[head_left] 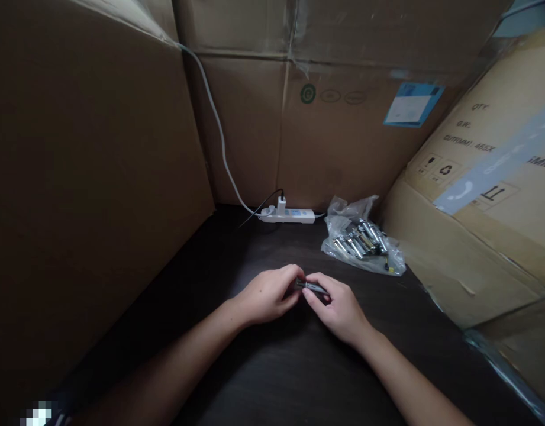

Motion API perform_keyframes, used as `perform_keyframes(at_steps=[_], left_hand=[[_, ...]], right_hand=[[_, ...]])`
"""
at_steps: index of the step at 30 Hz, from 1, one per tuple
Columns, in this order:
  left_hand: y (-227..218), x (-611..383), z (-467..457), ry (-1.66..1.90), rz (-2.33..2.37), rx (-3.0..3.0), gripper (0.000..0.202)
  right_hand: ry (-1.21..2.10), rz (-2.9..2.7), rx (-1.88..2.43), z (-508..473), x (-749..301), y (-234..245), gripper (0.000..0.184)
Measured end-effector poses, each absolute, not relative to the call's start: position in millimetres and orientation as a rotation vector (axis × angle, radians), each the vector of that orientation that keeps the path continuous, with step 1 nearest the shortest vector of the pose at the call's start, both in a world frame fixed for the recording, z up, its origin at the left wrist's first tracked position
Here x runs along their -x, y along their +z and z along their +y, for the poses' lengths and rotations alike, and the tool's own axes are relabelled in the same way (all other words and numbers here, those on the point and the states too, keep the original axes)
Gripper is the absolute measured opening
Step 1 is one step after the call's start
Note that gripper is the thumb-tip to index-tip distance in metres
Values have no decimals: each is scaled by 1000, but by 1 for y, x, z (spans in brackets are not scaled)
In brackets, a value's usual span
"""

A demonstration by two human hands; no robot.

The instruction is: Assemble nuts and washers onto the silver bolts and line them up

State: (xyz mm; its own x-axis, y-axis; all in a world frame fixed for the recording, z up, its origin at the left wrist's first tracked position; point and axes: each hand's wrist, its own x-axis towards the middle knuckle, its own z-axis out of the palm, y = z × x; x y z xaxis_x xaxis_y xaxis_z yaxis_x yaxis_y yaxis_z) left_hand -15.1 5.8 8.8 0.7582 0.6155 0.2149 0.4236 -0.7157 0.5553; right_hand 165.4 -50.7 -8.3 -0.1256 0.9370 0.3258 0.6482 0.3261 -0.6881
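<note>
A slim grey metal expansion bolt (315,287) lies level between my two hands over the dark table. My left hand (274,293) is closed around its left end, with thumb and index finger meeting there and hiding that tip. On the other end, my right hand (337,305) pinches the shaft between thumb and fingers. Both hands almost touch at the fingertips. Beyond them to the right, a clear plastic bag (392,263) lies with several similar shiny bolts (361,239) in it.
Behind the hands, a white power strip (299,216) with a plug (281,205) and a white cable (219,121) sits against a cardboard box (245,130). Tall cardboard stands on the left (99,165) and right (454,248), bounding the dark table (263,367).
</note>
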Motion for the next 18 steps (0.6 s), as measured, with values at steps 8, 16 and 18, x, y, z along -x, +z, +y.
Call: perform_keyframes(at_steps=[8, 16, 18], left_hand=[[7, 15, 6, 549, 726, -2518, 19], [7, 14, 6, 566, 751, -2588, 17], [9, 15, 6, 544, 737, -2578, 14]], right_hand=[[582, -1838, 1347, -49, -165, -11, 18], [823, -1646, 1328, -48, -159, -11, 28], [842, -1645, 1328, -48, -160, -11, 28]])
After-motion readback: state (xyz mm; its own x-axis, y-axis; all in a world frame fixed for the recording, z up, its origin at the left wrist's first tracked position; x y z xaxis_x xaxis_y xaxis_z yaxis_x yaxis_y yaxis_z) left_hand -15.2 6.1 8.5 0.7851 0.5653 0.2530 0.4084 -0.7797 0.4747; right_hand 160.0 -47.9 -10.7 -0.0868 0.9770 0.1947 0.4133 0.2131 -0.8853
